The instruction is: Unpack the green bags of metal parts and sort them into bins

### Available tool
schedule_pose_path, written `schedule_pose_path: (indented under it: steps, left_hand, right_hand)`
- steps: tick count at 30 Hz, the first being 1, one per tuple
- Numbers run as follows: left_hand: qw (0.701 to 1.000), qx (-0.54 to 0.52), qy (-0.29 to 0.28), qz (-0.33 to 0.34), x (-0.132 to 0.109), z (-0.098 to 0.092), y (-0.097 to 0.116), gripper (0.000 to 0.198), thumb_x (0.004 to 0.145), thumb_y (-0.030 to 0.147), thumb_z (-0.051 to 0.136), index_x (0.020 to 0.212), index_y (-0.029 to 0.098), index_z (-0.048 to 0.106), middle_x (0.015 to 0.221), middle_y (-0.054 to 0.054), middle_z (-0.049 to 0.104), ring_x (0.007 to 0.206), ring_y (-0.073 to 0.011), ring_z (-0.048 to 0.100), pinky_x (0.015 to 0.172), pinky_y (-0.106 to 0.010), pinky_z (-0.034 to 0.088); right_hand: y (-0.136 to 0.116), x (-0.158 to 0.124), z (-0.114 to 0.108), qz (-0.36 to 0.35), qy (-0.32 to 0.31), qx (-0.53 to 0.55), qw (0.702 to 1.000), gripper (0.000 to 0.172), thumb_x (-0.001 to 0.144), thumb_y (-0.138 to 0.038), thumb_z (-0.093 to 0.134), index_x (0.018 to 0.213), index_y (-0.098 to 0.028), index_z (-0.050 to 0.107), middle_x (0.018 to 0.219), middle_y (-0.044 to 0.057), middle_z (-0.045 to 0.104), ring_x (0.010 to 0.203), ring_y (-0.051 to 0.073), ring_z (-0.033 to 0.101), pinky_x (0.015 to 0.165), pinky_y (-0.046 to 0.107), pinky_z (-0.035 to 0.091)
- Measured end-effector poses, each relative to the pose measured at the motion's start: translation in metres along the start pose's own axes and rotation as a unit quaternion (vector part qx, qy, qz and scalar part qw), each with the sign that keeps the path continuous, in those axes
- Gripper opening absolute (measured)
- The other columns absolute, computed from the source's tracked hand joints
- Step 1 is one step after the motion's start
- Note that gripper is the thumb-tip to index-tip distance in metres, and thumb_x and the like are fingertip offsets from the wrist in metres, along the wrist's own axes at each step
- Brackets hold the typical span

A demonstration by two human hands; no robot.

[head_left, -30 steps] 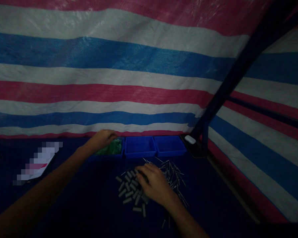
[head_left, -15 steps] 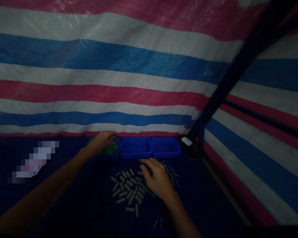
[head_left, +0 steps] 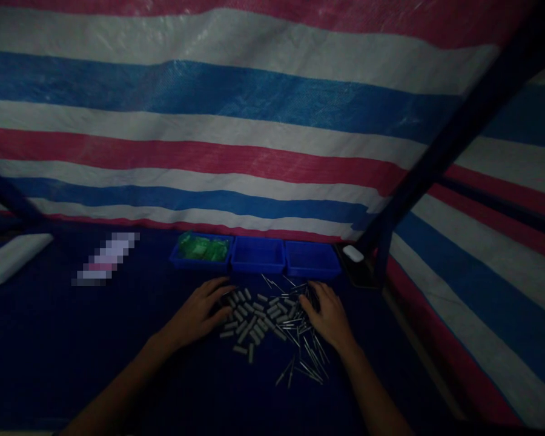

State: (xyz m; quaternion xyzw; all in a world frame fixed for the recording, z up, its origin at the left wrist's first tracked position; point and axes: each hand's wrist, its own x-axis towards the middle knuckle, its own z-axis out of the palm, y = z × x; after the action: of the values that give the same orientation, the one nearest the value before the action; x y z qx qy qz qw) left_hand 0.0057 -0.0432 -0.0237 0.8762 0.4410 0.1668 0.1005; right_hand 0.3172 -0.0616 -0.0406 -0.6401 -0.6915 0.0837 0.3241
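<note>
On the dark blue table surface lies a pile of short, pale grey cylindrical pieces (head_left: 249,324). Thin metal rods (head_left: 315,357) are strewn along its right side, some mixed in among the cylinders. My left hand (head_left: 204,310) rests at the pile's left edge, thumb and fingers apart around the nearest cylinders. At the right edge, my right hand (head_left: 327,313) has its fingers spread over the rods, the fingertips touching or just above them. Neither hand visibly holds anything, though the dim light hides the exact contact.
Behind the pile stand three blue trays in a row: the left tray (head_left: 200,264) contains green plastic packets (head_left: 203,247). A white case (head_left: 353,253) sits on a dark flat object at right. A white slab (head_left: 16,259) and a blurred-out item (head_left: 106,259) lie left. Striped sheeting (head_left: 209,157) hangs behind.
My left hand has come back from the green packets to the pile's left edge. My right hand has shifted right, from over the cylinders to the rods. The view has moved slightly.
</note>
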Motion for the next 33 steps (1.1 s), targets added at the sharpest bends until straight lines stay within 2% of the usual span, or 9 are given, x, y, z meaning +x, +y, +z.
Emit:
schedule_pose_path:
  steps: [4,8,11,17,21,25,29,33]
  left_hand:
    - [0.998,-0.008,-0.05,0.042,0.015,0.01,0.006,0.049,0.086,0.042,0.037,0.131,0.024,0.034,0.138,-0.008,0.034,0.124,-0.0242,0.034,0.101,-0.045,0.03]
    - [0.994,-0.038,-0.069,0.079,0.036,0.015,0.015,0.05,0.086,0.044,0.037,0.131,0.024,0.034,0.14,-0.008,0.032,0.126,-0.0239,0.032,0.104,-0.047,0.026]
    - [0.992,-0.058,-0.08,0.082,0.045,0.017,0.014,0.05,0.086,0.045,0.037,0.131,0.024,0.035,0.139,-0.008,0.033,0.127,-0.0234,0.03,0.104,-0.048,0.024]
    - [0.988,-0.099,-0.088,0.085,0.043,0.016,0.004,0.037,0.087,0.029,0.037,0.123,0.025,0.045,0.135,-0.005,0.041,0.126,-0.0194,0.033,0.104,-0.044,0.026]
    - [0.986,-0.113,-0.086,0.091,0.042,0.018,0.003,0.037,0.084,0.018,0.039,0.119,0.025,0.048,0.134,-0.004,0.042,0.125,-0.0183,0.034,0.104,-0.043,0.027]
    - [0.982,-0.143,-0.081,0.087,0.045,0.016,0.001,0.036,0.084,0.019,0.038,0.118,0.023,0.049,0.13,-0.004,0.046,0.123,-0.017,0.036,0.104,-0.039,0.029]
    - [0.975,-0.191,-0.102,0.057,0.041,0.001,-0.008,0.032,0.086,0.024,0.037,0.115,0.024,0.052,0.119,-0.003,0.055,0.112,-0.0152,0.048,0.098,-0.032,0.037]
    - [0.977,-0.196,-0.083,0.003,0.027,-0.015,-0.023,0.032,0.086,0.025,0.037,0.116,0.023,0.05,0.114,-0.002,0.058,0.102,-0.0138,0.054,0.09,-0.029,0.043]
  right_hand:
    - [-0.013,0.002,0.015,-0.026,-0.032,-0.009,0.999,0.044,0.084,-0.043,0.042,0.118,-0.017,0.05,0.117,0.011,0.055,0.11,0.023,0.048,0.093,0.042,0.038]
    - [-0.032,0.01,0.025,-0.065,-0.05,-0.009,0.997,0.039,0.082,-0.041,0.047,0.112,-0.018,0.054,0.112,0.008,0.057,0.106,0.022,0.048,0.091,0.039,0.039]
    - [-0.041,0.017,0.032,-0.064,-0.043,-0.018,0.997,0.038,0.082,-0.04,0.047,0.113,-0.02,0.053,0.109,0.007,0.056,0.101,0.021,0.048,0.088,0.038,0.04]
    - [-0.054,0.025,0.047,-0.058,-0.037,-0.087,0.994,0.031,0.083,-0.036,0.046,0.105,-0.018,0.058,0.097,0.01,0.055,0.094,0.024,0.046,0.077,0.038,0.04]
    - [-0.06,0.02,0.047,-0.078,-0.047,-0.069,0.993,0.025,0.084,-0.032,0.046,0.099,-0.018,0.06,0.095,0.009,0.055,0.091,0.022,0.046,0.077,0.036,0.039]
    - [-0.068,0.017,0.047,-0.119,-0.087,-0.045,0.988,0.024,0.083,-0.03,0.047,0.1,-0.019,0.06,0.094,0.007,0.057,0.09,0.02,0.047,0.078,0.036,0.04]
    - [-0.07,0.023,0.037,-0.134,-0.104,0.0,0.985,0.024,0.085,-0.031,0.045,0.102,-0.021,0.059,0.096,0.006,0.058,0.091,0.018,0.05,0.081,0.035,0.04]
    - [-0.06,0.011,-0.005,-0.125,-0.065,-0.004,0.99,0.033,0.086,-0.033,0.041,0.114,-0.021,0.053,0.114,0.009,0.053,0.109,0.021,0.045,0.093,0.041,0.036]
